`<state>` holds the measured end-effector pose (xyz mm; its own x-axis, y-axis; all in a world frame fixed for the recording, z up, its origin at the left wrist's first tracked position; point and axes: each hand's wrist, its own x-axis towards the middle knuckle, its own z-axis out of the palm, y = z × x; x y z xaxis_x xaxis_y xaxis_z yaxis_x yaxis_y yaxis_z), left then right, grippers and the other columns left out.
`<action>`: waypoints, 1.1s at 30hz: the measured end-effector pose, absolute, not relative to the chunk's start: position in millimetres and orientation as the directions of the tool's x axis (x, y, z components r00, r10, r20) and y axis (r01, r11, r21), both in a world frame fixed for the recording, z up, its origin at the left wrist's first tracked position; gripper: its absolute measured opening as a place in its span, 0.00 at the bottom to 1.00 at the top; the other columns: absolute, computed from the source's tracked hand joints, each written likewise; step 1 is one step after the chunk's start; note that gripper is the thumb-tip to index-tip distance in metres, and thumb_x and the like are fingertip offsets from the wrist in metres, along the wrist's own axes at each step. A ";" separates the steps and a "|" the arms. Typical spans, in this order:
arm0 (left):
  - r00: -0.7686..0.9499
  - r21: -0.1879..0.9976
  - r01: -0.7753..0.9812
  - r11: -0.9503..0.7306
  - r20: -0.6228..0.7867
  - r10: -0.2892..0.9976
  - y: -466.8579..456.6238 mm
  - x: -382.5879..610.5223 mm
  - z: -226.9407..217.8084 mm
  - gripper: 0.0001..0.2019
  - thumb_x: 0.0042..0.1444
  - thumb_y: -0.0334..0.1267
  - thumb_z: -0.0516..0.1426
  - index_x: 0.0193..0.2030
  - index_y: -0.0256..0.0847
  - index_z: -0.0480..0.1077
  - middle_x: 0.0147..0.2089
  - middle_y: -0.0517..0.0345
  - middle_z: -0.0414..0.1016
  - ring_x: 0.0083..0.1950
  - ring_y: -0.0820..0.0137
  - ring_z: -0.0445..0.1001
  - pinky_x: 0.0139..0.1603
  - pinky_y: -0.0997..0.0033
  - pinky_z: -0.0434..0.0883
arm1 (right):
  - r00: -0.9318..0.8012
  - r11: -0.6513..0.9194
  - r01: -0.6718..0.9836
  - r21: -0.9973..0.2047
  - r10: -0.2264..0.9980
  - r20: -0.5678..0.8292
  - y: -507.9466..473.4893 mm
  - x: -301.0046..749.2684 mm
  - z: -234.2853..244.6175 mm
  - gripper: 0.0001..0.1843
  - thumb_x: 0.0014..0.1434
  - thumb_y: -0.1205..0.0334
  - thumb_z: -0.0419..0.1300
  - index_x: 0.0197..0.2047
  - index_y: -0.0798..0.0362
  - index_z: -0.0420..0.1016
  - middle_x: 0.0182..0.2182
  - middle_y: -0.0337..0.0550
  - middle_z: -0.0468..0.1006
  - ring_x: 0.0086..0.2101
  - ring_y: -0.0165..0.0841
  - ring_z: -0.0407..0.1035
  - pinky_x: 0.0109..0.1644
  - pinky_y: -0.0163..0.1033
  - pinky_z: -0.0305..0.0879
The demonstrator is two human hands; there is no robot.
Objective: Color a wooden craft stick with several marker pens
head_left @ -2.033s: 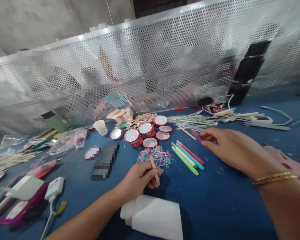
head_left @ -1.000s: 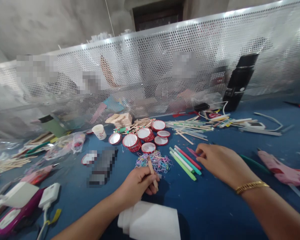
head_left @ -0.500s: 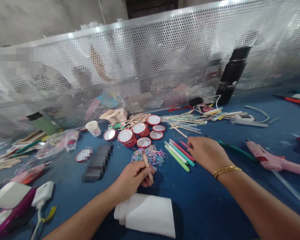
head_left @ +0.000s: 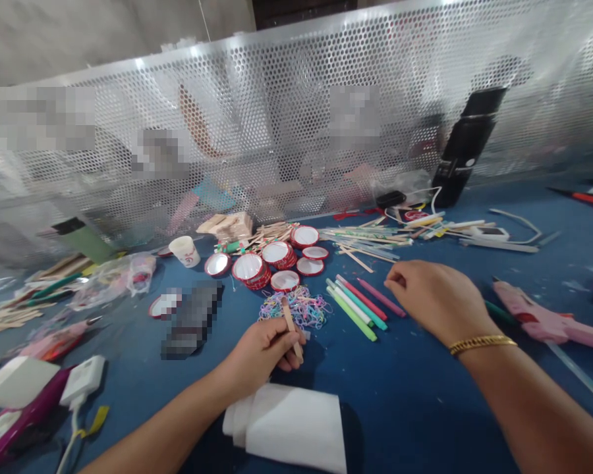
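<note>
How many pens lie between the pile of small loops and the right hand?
5. From left to right: green pen, white pen, teal pen, red pen, and purple pen nearest the right hand. None there seems hidden.

Worn on my head, one camera looks forward and down over my nearby fingers [head_left: 273, 327], across the surface [head_left: 415, 395] to the perforated screen [head_left: 277, 99].

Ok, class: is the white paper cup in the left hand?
No, the left hand holds a flat pale wooden stick, well apart from the cup.
</note>
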<state>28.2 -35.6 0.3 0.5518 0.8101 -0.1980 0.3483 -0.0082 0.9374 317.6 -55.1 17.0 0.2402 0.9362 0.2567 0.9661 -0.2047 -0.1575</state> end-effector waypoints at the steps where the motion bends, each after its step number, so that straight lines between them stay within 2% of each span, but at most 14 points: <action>1: 0.549 0.937 0.349 -0.005 -0.200 0.812 -35.7 28.4 0.4 0.17 0.58 0.51 0.57 0.36 0.36 0.72 0.27 0.58 0.73 0.27 0.75 0.72 0.28 0.76 0.70 | 0.225 -0.187 0.969 -0.163 0.940 0.258 -55.3 315.6 16.6 0.09 0.59 0.61 0.56 0.31 0.48 0.77 0.31 0.42 0.80 0.33 0.39 0.72 0.33 0.40 0.56; 5: 0.544 0.935 0.355 -0.002 -0.204 0.814 -36.3 28.9 1.4 0.17 0.58 0.52 0.57 0.36 0.36 0.72 0.27 0.58 0.74 0.27 0.74 0.72 0.29 0.75 0.70 | 0.186 -0.149 0.975 -0.163 0.952 0.242 -55.1 305.2 13.7 0.11 0.60 0.59 0.56 0.30 0.49 0.77 0.30 0.43 0.80 0.33 0.38 0.72 0.34 0.40 0.56; 11: 0.549 0.932 0.362 -0.026 -0.190 0.814 -35.4 28.4 1.4 0.17 0.59 0.51 0.56 0.36 0.36 0.72 0.27 0.58 0.74 0.27 0.74 0.72 0.29 0.75 0.71 | 0.088 -0.078 0.995 -0.058 0.973 0.215 -51.9 293.5 6.8 0.12 0.60 0.58 0.56 0.31 0.51 0.78 0.32 0.46 0.82 0.33 0.38 0.74 0.34 0.39 0.57; 14: 0.557 0.930 0.364 -0.047 -0.177 0.812 -35.4 27.0 0.7 0.17 0.60 0.50 0.56 0.36 0.36 0.72 0.27 0.59 0.72 0.25 0.76 0.71 0.26 0.77 0.69 | 0.078 -0.074 0.997 -0.028 0.978 0.192 -51.6 292.8 5.1 0.14 0.62 0.58 0.54 0.31 0.52 0.78 0.32 0.47 0.82 0.34 0.38 0.74 0.35 0.40 0.57; 17: 0.541 0.921 0.390 -0.012 -0.219 0.812 -34.7 25.9 1.4 0.16 0.58 0.50 0.56 0.35 0.36 0.72 0.24 0.61 0.70 0.23 0.76 0.70 0.23 0.78 0.68 | 0.089 -0.084 0.996 -0.032 0.976 0.200 -51.8 293.7 5.1 0.13 0.63 0.58 0.54 0.32 0.52 0.77 0.32 0.47 0.81 0.33 0.39 0.74 0.35 0.40 0.57; 19: 0.520 0.915 0.402 0.040 -0.264 0.813 -33.5 25.4 2.5 0.16 0.57 0.49 0.58 0.35 0.36 0.72 0.26 0.59 0.73 0.25 0.76 0.71 0.25 0.77 0.69 | 0.085 -0.068 0.995 -0.076 0.965 0.249 -52.2 291.8 6.3 0.12 0.62 0.57 0.55 0.31 0.51 0.76 0.31 0.45 0.80 0.33 0.39 0.73 0.34 0.40 0.56; 21: 0.511 0.913 0.400 0.076 -0.291 0.809 -32.1 24.9 3.3 0.15 0.56 0.49 0.58 0.35 0.35 0.72 0.29 0.56 0.75 0.27 0.75 0.73 0.28 0.76 0.71 | 0.026 0.022 0.989 -0.143 0.945 0.325 -53.2 284.8 8.0 0.12 0.63 0.56 0.56 0.31 0.51 0.76 0.30 0.43 0.79 0.34 0.37 0.72 0.35 0.40 0.57; 24: 0.520 0.909 0.414 0.048 -0.279 0.807 -31.4 24.0 3.9 0.14 0.57 0.47 0.57 0.36 0.36 0.73 0.29 0.57 0.75 0.27 0.74 0.73 0.28 0.76 0.71 | -0.183 0.294 0.928 -0.227 0.893 0.411 -56.3 263.2 9.1 0.11 0.65 0.58 0.56 0.35 0.51 0.77 0.33 0.42 0.78 0.38 0.35 0.71 0.42 0.39 0.59; 26: 0.536 0.898 0.437 -0.048 -0.218 0.815 -32.4 23.5 4.9 0.13 0.59 0.45 0.55 0.36 0.36 0.73 0.28 0.58 0.74 0.25 0.75 0.71 0.25 0.78 0.68 | -0.325 0.435 0.871 -0.230 0.860 0.394 -58.9 244.7 7.7 0.12 0.66 0.59 0.55 0.35 0.51 0.77 0.34 0.42 0.78 0.39 0.35 0.70 0.46 0.40 0.59; 27: 0.555 0.883 0.456 -0.113 -0.182 0.812 -33.3 23.4 5.8 0.12 0.60 0.43 0.55 0.35 0.37 0.73 0.28 0.58 0.75 0.24 0.76 0.70 0.24 0.79 0.66 | -0.404 0.494 0.845 -0.207 0.841 0.359 -60.1 235.7 6.4 0.11 0.65 0.59 0.56 0.35 0.51 0.78 0.33 0.42 0.78 0.38 0.35 0.70 0.44 0.40 0.59; 30: 0.596 0.836 0.489 -0.249 -0.111 0.795 -36.2 23.5 9.5 0.12 0.62 0.41 0.52 0.35 0.37 0.73 0.32 0.57 0.76 0.24 0.77 0.69 0.26 0.79 0.66 | -0.491 0.532 0.837 -0.126 0.833 0.253 -62.5 213.8 1.1 0.09 0.64 0.64 0.56 0.34 0.53 0.77 0.33 0.44 0.78 0.38 0.37 0.69 0.42 0.42 0.58; 33: 0.609 0.816 0.505 -0.282 -0.105 0.786 -37.5 23.1 11.4 0.12 0.63 0.41 0.51 0.37 0.38 0.74 0.33 0.57 0.76 0.26 0.76 0.70 0.27 0.78 0.67 | -0.471 0.505 0.855 -0.116 0.851 0.230 -63.8 202.4 -2.4 0.07 0.62 0.65 0.57 0.34 0.54 0.76 0.34 0.45 0.78 0.38 0.38 0.69 0.41 0.42 0.58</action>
